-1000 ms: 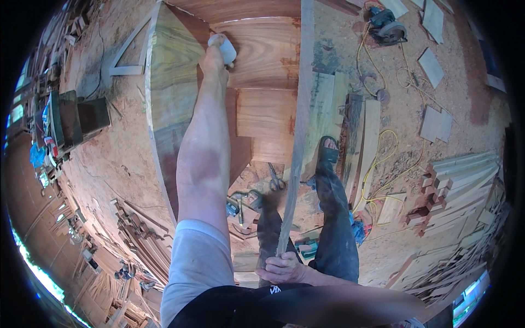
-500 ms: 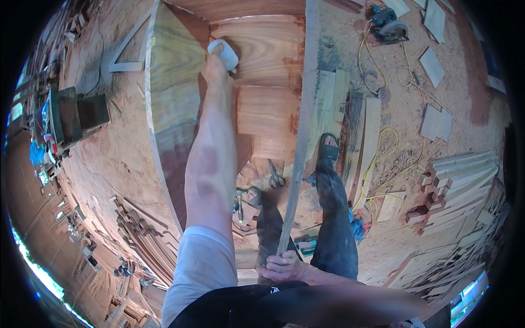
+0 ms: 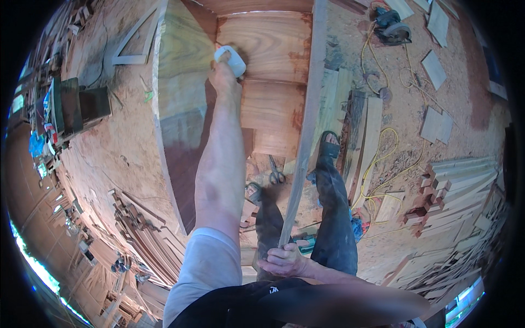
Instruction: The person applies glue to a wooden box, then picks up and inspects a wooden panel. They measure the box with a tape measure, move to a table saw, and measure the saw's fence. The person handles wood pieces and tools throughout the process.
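Note:
My left hand [image 3: 223,68] reaches deep into an open wooden cabinet [image 3: 268,44], its fingers closed round a white rounded plastic container [image 3: 233,60]. The container is at the inner corner where the yellowish side panel [image 3: 180,76] meets the grained inner board; its contents are hidden. Darker, reddish-brown areas show on the lower part of that side panel and along the right inner edge. Nearer to me, my right hand [image 3: 284,261] is wrapped round the near end of the cabinet's long, narrow right edge [image 3: 301,180].
A pair of scissors [image 3: 276,174] lies on the ground by my feet. To the right are a circular saw [image 3: 394,30], a yellow cord [image 3: 391,142] and stacked timber [image 3: 454,191]. More wooden strips [image 3: 145,229] lie to the left, beside a triangular wooden frame [image 3: 131,44].
My left hand and the white container have come slightly nearer along the inner corner. The whole cabinet appears a little farther right in view. My right hand keeps its grip.

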The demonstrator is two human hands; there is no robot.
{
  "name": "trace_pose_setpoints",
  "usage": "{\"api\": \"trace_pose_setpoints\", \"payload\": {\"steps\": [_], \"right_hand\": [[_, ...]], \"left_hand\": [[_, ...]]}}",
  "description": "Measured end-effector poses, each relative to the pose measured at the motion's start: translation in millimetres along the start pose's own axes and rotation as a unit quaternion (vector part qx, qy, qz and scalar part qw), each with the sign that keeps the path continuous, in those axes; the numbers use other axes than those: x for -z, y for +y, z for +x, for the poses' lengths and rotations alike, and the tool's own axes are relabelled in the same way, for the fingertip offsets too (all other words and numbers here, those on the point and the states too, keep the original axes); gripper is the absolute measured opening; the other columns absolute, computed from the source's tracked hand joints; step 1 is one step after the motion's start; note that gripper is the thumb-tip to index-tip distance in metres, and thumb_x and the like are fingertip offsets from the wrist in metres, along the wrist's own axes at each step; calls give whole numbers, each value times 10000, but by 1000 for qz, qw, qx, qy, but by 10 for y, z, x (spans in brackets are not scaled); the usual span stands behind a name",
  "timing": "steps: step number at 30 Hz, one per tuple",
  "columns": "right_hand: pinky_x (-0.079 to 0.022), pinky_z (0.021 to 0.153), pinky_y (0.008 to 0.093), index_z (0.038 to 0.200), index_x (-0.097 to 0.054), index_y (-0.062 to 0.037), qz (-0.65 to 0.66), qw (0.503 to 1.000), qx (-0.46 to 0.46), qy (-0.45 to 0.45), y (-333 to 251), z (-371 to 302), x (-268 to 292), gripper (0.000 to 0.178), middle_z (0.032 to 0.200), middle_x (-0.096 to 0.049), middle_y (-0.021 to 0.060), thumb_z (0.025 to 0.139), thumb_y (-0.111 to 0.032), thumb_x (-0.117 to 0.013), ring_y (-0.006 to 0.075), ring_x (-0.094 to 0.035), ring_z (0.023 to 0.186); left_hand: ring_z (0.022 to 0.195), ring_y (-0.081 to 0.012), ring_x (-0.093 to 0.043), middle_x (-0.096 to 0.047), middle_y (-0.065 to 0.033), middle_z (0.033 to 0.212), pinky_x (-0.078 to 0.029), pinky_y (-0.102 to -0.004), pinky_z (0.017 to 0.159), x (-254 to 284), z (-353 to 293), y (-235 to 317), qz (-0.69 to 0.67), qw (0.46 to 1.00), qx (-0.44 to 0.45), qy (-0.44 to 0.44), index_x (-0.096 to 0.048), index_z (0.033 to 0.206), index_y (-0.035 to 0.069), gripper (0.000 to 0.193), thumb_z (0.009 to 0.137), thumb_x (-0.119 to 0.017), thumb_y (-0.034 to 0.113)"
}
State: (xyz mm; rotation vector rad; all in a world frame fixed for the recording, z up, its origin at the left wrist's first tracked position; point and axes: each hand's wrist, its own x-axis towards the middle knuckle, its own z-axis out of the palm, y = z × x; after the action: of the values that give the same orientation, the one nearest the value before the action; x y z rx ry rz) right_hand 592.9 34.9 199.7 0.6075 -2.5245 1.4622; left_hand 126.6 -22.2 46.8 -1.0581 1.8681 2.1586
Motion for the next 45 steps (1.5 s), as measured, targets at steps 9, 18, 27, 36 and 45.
{"api": "trace_pose_setpoints", "payload": {"steps": [9, 18, 27, 36, 45], "right_hand": [[-335, 912, 331, 1049, -697, -248, 5, 1000, 7, -22, 8, -32, -14, 274, 888, -555, -86, 778, -227, -661, 90, -530, 1035], [-335, 935, 350, 1063, -690, -244, 0, 1000, 13, -27, 27, -1, 9, 311, 883, -539, -75, 753, -254, -672, 100, -526, 1052], [-307, 982, 368, 1071, -691, -257, -3, 999, 7, -32, -3, -68, -21, 313, 887, -541, -76, 760, -257, -666, 98, -526, 1066], [-299, 1015, 370, 1063, -691, -265, -10, 999, 5, -32, -10, -70, -18, 300, 894, -551, -79, 765, -261, -662, 98, -537, 1064], [-288, 1064, 375, 1069, -701, -276, -4, 1000, -6, -20, -24, -44, -4, 305, 920, -569, -85, 765, -271, -675, 94, -542, 1108]], "left_hand": [[776, -267, -657, -662, -128, 1026, -425, -384, 503, 127, -226, 10, 6, 999, 46, 9, -613, 1229, 33, 381, 911, -705, 221], [768, -252, -656, -660, -110, 1011, -432, -392, 505, 275, -337, -81, -2, 999, 49, 19, -623, 1225, 35, 371, 909, -708, 210], [731, -234, -629, -636, -91, 962, -423, -383, 486, 229, -199, 41, 19, 998, 30, -61, -600, 1232, 76, 352, 953, -648, 285], [754, -223, -615, -630, -82, 996, -409, -373, 474, 260, -230, 55, -17, 997, 48, -52, -583, 1237, 108, 292, 990, -595, 264], [742, -219, -617, -624, -73, 977, -416, -376, 484, 536, -449, -24, -25, 998, 38, -52, -582, 1226, 110, 272, 984, -585, 234]]}}
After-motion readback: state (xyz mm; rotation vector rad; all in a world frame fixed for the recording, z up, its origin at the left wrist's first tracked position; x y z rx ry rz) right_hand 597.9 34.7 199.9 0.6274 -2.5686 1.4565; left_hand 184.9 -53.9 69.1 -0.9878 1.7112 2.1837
